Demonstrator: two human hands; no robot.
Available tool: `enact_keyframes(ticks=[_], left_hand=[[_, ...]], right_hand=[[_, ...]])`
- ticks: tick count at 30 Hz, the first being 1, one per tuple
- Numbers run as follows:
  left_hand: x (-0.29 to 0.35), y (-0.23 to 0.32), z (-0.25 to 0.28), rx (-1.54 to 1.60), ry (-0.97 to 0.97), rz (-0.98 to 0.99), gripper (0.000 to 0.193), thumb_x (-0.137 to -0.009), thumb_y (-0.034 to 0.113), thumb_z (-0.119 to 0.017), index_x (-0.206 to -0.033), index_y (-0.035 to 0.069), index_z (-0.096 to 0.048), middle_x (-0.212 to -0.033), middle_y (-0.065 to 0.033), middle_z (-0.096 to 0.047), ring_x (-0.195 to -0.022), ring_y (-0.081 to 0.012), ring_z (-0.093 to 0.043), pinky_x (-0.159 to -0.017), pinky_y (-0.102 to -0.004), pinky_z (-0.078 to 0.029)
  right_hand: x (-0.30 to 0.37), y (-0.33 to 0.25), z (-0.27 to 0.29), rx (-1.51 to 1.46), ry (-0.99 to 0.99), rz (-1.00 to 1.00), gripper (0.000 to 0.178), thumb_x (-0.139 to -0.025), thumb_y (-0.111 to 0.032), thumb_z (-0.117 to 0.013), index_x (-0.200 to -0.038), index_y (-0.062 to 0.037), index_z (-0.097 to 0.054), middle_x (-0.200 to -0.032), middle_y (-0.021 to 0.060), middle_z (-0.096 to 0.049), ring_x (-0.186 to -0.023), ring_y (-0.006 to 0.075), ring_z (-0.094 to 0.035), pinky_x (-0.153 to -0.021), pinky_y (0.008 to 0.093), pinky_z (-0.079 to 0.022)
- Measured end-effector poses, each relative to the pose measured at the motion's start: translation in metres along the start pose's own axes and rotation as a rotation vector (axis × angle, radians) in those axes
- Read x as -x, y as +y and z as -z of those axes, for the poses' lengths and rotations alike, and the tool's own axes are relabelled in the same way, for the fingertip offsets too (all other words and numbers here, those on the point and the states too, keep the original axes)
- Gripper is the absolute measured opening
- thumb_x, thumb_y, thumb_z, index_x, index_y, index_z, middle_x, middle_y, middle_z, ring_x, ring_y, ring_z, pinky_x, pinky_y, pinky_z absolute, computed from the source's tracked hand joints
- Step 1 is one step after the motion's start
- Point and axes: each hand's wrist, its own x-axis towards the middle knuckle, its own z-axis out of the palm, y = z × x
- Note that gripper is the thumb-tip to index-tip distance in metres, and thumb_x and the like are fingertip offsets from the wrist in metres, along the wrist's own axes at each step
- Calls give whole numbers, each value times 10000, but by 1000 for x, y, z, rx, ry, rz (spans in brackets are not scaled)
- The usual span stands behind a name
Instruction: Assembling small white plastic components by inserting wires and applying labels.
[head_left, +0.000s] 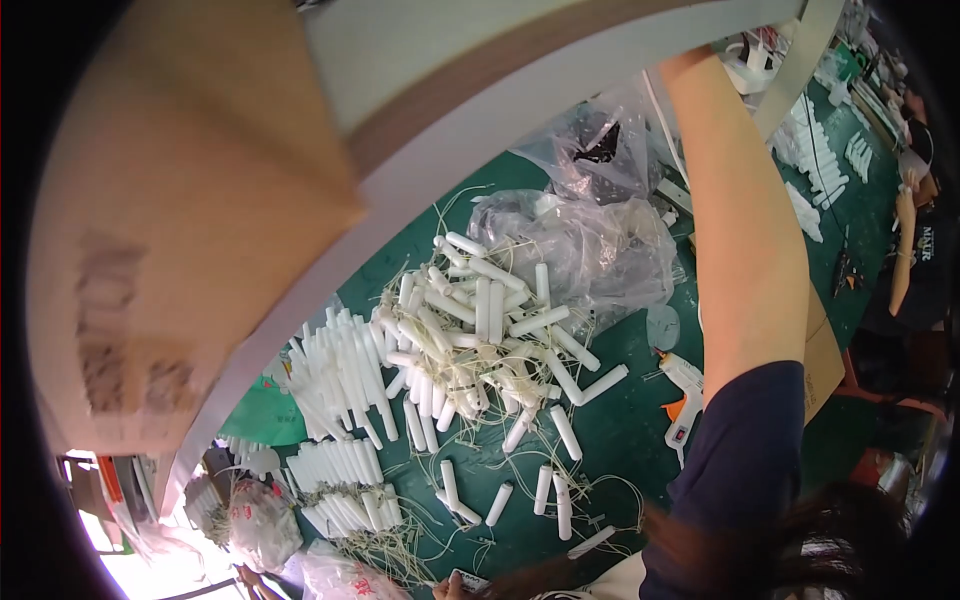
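My right arm (745,220), in a dark navy sleeve, reaches up across the table. Its hand (690,62) passes behind the shelf edge, so the fingers are hidden. At the lower edge, what looks like my left hand (450,588) is partly in view, closed around a small dark flat thing (468,578) with light marks. A heap of white tubes with thin pale cords (480,320) lies mid-table. Several loose corded tubes (500,503) lie nearer me. A white glue gun with an orange trigger (683,395) rests beside my right upper arm.
A curved-looking grey shelf edge (560,60) crosses above the table, with a cardboard box (190,220) on it. Rows of white tubes (335,465) lie at left. Crumpled clear plastic bags (590,245) sit beyond the heap. A co-worker's arm (903,245) shows at far right.
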Motion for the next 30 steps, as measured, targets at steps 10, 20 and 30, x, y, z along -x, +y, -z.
enact_keyframes(ticks=[10,20,30], left_hand=[[-21,0,-4,699,44,28,349,-852,287,-627,-598,61,-550,-503,-8,-489,-432,-116,-455,-415,-281,-338],[-22,-19,-10,621,136,-174,366,-874,247,-610,-593,25,-531,-485,33,-417,-436,-61,-365,-411,-254,-243],[-12,1,3,537,96,-338,371,-891,264,-588,-624,11,-538,-502,14,-429,-460,-68,-370,-427,-264,-264]], right_hand=[[106,-84,-99,1688,668,-232,280,-871,-315,-568,-825,-46,-633,-777,61,-633,-699,141,-556,-623,323,-432],[507,-88,-298,1752,969,-285,138,-898,-123,-552,-882,-9,-628,-635,32,-577,-545,88,-511,-510,226,-403],[542,-11,-336,2011,624,-451,164,-785,-160,-677,-839,-12,-631,-723,123,-623,-646,259,-610,-616,347,-483]])
